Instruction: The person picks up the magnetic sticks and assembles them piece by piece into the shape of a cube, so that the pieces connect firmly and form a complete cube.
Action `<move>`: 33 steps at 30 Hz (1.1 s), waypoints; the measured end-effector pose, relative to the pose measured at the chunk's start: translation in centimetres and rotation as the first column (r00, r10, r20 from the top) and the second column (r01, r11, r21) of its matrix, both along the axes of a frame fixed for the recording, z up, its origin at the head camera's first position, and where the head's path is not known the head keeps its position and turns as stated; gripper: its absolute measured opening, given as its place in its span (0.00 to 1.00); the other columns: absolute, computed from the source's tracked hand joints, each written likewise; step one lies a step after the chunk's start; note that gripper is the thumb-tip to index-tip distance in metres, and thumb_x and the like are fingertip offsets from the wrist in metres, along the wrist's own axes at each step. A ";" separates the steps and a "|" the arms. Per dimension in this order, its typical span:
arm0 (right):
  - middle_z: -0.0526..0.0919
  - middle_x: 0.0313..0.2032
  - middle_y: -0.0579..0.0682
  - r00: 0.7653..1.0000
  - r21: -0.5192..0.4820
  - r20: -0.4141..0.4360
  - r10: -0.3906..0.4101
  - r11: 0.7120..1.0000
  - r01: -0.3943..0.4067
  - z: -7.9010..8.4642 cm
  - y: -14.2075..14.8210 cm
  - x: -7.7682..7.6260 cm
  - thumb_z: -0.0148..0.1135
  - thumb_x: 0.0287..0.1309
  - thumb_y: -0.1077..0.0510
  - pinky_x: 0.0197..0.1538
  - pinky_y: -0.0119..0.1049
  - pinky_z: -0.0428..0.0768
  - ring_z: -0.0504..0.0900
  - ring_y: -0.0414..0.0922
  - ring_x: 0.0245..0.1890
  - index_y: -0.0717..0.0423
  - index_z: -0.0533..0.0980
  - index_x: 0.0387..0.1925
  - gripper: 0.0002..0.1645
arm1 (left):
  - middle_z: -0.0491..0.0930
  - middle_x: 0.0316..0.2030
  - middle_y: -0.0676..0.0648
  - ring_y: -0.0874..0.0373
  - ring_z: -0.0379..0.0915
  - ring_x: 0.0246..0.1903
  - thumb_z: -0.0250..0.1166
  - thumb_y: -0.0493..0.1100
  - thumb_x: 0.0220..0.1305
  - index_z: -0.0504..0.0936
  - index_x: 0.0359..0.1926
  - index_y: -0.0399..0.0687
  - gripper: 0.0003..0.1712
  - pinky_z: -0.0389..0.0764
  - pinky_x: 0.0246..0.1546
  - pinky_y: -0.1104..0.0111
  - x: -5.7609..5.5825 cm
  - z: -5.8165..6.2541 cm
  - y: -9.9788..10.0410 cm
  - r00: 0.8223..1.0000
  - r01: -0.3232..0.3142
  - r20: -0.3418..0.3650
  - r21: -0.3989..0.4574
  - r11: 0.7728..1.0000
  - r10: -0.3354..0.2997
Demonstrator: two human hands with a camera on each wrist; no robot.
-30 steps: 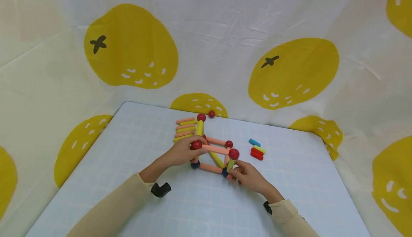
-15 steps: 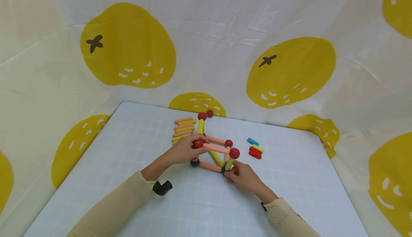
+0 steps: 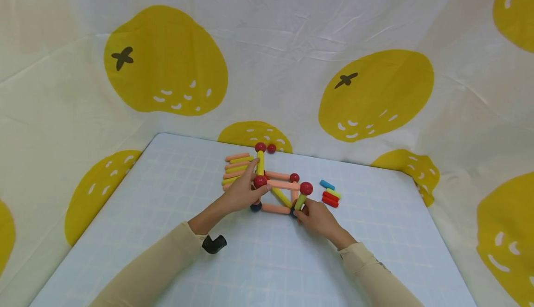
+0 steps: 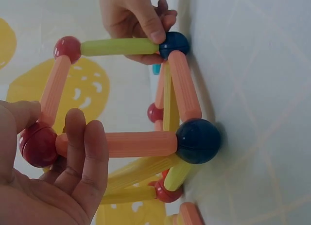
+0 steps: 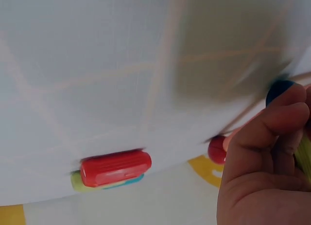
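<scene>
A magnetic ball-and-stick frame (image 3: 283, 185) of pink, yellow and light green sticks stands mid-table, joined by red and dark blue balls. My left hand (image 3: 239, 195) holds its near left upper corner, a red ball (image 4: 39, 145), with fingers bent around the pink upright (image 4: 141, 144) below. The left index finger reaches along a yellow stick (image 3: 260, 163). At the near right corner, my right hand (image 3: 319, 219) pinches the light green upright (image 4: 119, 46) low down, right at a dark blue ball (image 4: 174, 45). Another red ball (image 3: 306, 188) tops that upright.
Several loose pink and yellow sticks (image 3: 237, 157) lie in a row behind the left hand. To the right are loose red sticks (image 3: 330, 199), a blue stick (image 3: 327, 184) and a light green one. A lone red ball (image 3: 271, 149) sits at the table's back edge.
The frame has shifted slightly away from me, with both hands following. My left index finger has stretched out toward the yellow stick; my right fingers have closed in on the green upright.
</scene>
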State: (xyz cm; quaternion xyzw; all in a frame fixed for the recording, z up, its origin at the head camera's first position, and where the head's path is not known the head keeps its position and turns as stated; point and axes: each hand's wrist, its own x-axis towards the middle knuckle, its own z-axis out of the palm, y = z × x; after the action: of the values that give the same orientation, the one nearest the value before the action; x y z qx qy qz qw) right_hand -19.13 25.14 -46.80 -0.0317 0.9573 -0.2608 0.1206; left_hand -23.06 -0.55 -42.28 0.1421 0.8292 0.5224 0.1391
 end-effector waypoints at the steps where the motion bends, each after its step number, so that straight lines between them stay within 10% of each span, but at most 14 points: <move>1: 0.81 0.22 0.43 1.000 -0.001 0.005 -0.002 1.000 0.002 0.0 0.1 -0.3 0.67 0.66 0.52 0.30 0.33 0.72 0.75 0.42 0.23 0.54 0.78 0.42 0.10 | 0.80 0.39 0.43 0.51 0.78 0.24 0.68 0.52 0.69 0.41 0.82 0.62 0.54 0.77 0.28 0.67 -0.1 0.0 0.0 1.000 0.000 -0.003 0.004 1.000 0.000; 10: 0.83 0.27 0.44 1.000 -0.011 0.019 -0.012 1.000 0.012 0.2 0.8 -1.4 0.67 0.67 0.52 0.34 0.34 0.75 0.77 0.42 0.27 0.53 0.78 0.52 0.16 | 0.80 0.32 0.43 0.39 0.82 0.33 0.67 0.55 0.69 0.39 0.81 0.71 0.54 0.77 0.30 0.66 -0.9 0.2 -0.2 1.000 0.019 0.020 -0.001 1.000 -0.019; 26: 0.83 0.34 0.52 0.990 0.121 0.004 -0.143 0.982 0.142 -1.1 11.1 -1.2 0.62 0.68 0.52 0.35 0.37 0.76 0.76 0.46 0.31 0.57 0.74 0.60 0.23 | 0.80 0.41 0.46 0.37 0.82 0.31 0.68 0.49 0.69 0.54 0.78 0.67 0.44 0.80 0.29 0.68 -1.0 -0.7 -0.5 0.998 0.037 -0.045 0.031 0.999 -0.035; 33: 0.81 0.31 0.51 0.988 0.180 -0.037 -0.148 0.972 0.153 -2.0 10.7 -1.3 0.65 0.67 0.51 0.35 0.39 0.74 0.76 0.47 0.31 0.58 0.75 0.57 0.23 | 0.81 0.42 0.49 0.53 0.80 0.32 0.68 0.47 0.69 0.62 0.76 0.65 0.39 0.83 0.33 0.66 -0.8 -0.8 -0.5 0.989 0.087 -0.123 0.016 0.996 -0.085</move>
State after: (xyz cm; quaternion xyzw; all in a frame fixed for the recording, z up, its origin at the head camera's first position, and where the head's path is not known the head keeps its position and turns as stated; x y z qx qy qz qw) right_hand -20.46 35.81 -48.75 0.0491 0.9782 -0.1799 0.0917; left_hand -23.82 -1.01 -43.11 0.2110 0.8237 0.5149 0.1088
